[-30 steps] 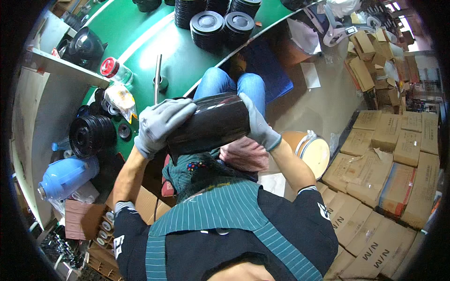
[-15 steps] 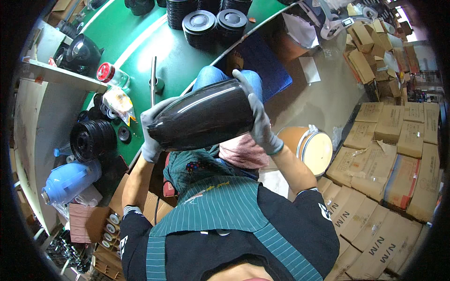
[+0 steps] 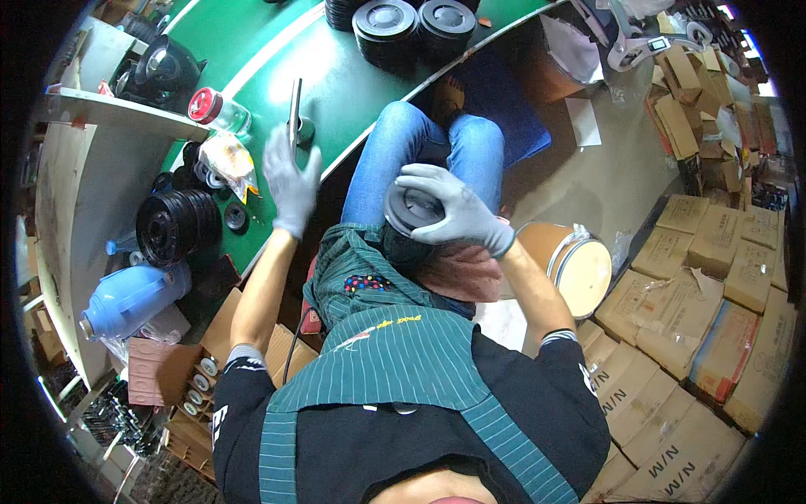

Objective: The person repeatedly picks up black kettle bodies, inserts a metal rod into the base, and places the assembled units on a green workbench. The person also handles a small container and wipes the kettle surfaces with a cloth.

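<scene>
A glossy black tapered shell (image 3: 403, 249) stands upright in my lap between my thighs, its round end (image 3: 413, 207) facing up. My right hand (image 3: 457, 210) in a grey glove is curled around the rim of that end. My left hand (image 3: 290, 181), also gloved, is off the shell, its fingers stretched out and nothing in them. It is nearest to a metal rod (image 3: 295, 105) that rises beside a small dark cup (image 3: 305, 130) on the green table. The shell's lower part is hidden by my apron and legs.
Stacks of black round lids (image 3: 385, 21) stand on the green table (image 3: 336, 80). At left are a red-capped jar (image 3: 206, 106), a plastic bag (image 3: 228, 164), black discs (image 3: 168, 227) and a blue thermos-like bottle (image 3: 138, 301). A drum (image 3: 581, 273) and stacked cartons (image 3: 646, 315) stand at right.
The shell has gone from lying sideways between both hands to upright in my lap. My left hand has let go and moved up toward the metal rod; the right still holds the shell.
</scene>
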Action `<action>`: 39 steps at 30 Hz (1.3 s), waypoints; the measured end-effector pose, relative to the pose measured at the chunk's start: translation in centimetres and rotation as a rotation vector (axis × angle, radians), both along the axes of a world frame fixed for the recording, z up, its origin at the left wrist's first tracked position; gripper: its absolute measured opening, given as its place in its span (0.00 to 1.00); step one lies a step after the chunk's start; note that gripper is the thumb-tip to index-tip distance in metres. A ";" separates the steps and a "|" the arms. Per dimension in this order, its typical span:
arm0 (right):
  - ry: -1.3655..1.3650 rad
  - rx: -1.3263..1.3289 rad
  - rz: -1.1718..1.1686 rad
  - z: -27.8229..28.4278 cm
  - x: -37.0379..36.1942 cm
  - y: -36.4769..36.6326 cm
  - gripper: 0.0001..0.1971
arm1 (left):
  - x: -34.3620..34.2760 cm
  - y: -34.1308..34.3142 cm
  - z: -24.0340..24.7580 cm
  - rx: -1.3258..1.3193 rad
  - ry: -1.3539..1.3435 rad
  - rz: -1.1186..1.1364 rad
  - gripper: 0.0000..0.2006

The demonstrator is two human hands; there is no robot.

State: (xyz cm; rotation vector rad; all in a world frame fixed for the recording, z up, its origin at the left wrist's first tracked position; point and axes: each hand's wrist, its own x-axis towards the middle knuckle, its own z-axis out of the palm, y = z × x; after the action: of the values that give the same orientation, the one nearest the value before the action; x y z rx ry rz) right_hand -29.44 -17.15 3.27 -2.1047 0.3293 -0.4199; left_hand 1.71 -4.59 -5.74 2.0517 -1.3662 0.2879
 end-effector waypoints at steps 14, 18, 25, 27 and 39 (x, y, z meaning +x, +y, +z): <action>-0.485 1.493 -0.375 -1.1 1.0 -0.1 0.47 | -7.7 -3.2 15.8 0.500 0.562 -0.904 0.26; -0.359 1.295 -0.400 -3.4 1.5 -1.4 0.30 | -11.7 -1.3 17.7 0.648 0.267 -0.697 0.38; -0.451 0.982 -0.027 -8.9 2.5 -4.7 0.20 | -17.5 -1.5 17.9 0.383 0.009 -0.555 0.52; -0.543 1.402 -0.063 -8.0 0.6 -3.4 0.18 | -14.7 -1.9 17.2 0.261 0.169 -0.517 0.42; -0.286 0.146 0.183 4.5 -4.1 3.5 0.07 | -8.4 -11.4 7.6 0.566 1.516 -0.914 0.34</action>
State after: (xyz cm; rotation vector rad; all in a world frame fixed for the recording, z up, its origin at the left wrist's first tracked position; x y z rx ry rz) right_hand -33.54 -13.67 7.82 -1.8826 0.0000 -0.5615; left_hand -6.73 -15.97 1.85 1.0538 -1.1073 -1.7823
